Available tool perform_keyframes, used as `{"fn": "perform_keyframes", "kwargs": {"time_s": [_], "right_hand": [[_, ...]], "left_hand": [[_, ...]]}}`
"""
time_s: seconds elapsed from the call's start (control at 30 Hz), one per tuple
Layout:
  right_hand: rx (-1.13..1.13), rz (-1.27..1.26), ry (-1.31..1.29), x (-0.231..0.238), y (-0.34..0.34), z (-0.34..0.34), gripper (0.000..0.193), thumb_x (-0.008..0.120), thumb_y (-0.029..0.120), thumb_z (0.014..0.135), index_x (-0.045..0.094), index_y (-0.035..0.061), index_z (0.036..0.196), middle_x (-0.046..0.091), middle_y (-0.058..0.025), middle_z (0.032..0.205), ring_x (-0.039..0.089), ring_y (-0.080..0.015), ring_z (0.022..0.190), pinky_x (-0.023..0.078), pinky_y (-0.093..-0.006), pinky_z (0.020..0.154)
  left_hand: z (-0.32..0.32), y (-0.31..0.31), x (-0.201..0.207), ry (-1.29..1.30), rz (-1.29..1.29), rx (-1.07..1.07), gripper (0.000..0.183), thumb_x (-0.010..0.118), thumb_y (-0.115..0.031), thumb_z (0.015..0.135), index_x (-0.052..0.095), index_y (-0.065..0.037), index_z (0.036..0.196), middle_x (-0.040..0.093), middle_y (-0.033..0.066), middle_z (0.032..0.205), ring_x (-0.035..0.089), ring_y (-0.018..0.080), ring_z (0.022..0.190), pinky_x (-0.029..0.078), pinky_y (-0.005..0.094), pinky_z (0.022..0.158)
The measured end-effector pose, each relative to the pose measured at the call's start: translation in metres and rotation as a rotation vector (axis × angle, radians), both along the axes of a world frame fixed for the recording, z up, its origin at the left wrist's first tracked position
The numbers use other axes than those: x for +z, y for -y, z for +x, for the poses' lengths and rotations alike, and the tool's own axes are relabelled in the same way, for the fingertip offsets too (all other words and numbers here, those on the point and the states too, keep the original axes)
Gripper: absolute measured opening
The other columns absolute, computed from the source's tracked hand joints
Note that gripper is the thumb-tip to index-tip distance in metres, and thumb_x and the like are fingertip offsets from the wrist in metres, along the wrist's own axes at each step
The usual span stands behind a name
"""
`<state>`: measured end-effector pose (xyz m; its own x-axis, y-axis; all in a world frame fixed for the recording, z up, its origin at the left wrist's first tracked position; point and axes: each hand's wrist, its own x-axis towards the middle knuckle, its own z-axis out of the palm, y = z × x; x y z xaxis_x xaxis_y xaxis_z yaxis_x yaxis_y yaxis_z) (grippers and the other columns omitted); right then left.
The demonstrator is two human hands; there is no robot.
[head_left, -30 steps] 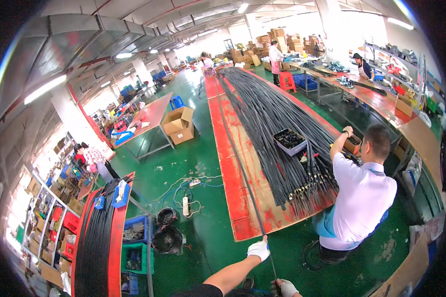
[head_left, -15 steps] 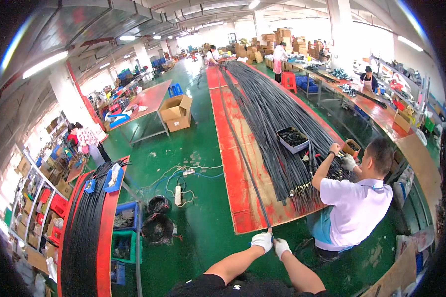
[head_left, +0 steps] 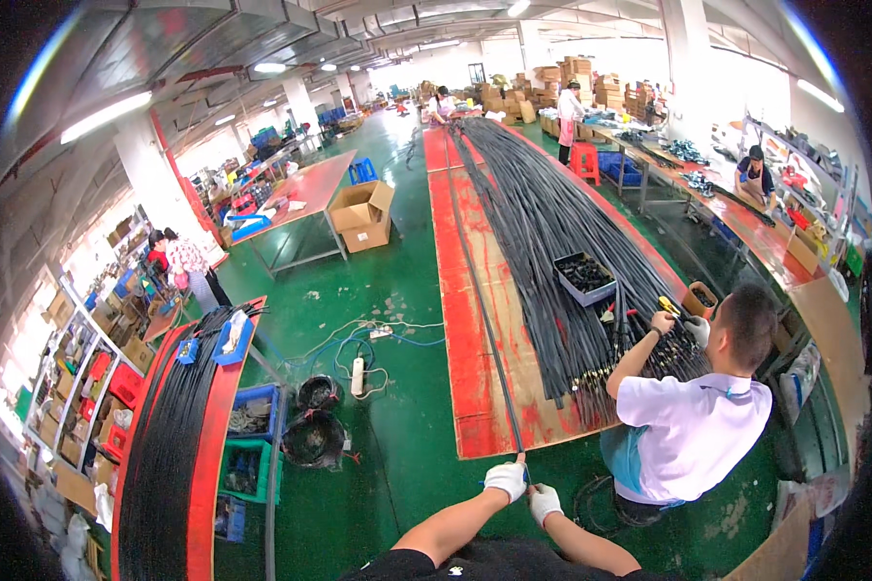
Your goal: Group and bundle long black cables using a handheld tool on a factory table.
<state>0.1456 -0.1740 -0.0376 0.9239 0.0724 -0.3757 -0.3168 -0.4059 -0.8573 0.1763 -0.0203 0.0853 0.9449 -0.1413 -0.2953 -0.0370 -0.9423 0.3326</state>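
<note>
A long black cable (head_left: 487, 334) runs down the left part of the red-and-tan table toward me. My left hand (head_left: 506, 479), in a white glove, is closed around its near end, just off the table's front edge. Close to its right is my gloved right hand (head_left: 545, 503), fingers curled together a little lower. Something small, dark and bluish shows between the two hands, too small to name. What the right hand's fingers hold is hidden.
A thick spread of black cables (head_left: 543, 232) covers the table's right part, with a bin of black parts (head_left: 585, 276) on it. At right a co-worker (head_left: 698, 416) holds a yellow-handled tool (head_left: 668, 305). Dark buckets (head_left: 312, 441) and a power strip (head_left: 358, 376) are on the floor left.
The whole view has shifted slightly. My right hand has drawn a little down and back from the cable end; my left stays closed on it. The co-worker's yellow-handled tool shows more clearly.
</note>
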Motion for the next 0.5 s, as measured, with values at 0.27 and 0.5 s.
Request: {"fn": "perform_keyframes", "kwargs": {"time_s": [0.27, 0.5], "right_hand": [[-0.076, 0.291, -0.213, 0.022, -0.009, 0.017, 0.031, 0.059, 0.026, 0.106, 0.073, -0.0019, 0.112, 0.07, -0.0075, 0.082, 0.062, -0.0181, 0.067, 0.047, -0.0344, 0.059], [-0.007, 0.163, -0.157, 0.007, -0.002, -0.016, 0.03, 0.062, 0.026, 0.104, 0.075, -0.0006, 0.109, 0.067, -0.0046, 0.078, 0.057, -0.0144, 0.066, 0.045, -0.0328, 0.059]], "left_hand": [[0.009, -0.002, -0.016, 0.022, 0.049, 0.026, 0.073, 0.065, -0.032, 0.092, 0.043, -0.006, 0.157, 0.073, 0.0236, 0.11, 0.073, 0.042, 0.101, 0.058, 0.0533, 0.086], [-0.014, -0.011, -0.029, -0.073, -0.029, -0.057, 0.073, 0.063, -0.031, 0.094, 0.04, -0.009, 0.159, 0.074, 0.0244, 0.11, 0.073, 0.0441, 0.098, 0.058, 0.0548, 0.084]]}}
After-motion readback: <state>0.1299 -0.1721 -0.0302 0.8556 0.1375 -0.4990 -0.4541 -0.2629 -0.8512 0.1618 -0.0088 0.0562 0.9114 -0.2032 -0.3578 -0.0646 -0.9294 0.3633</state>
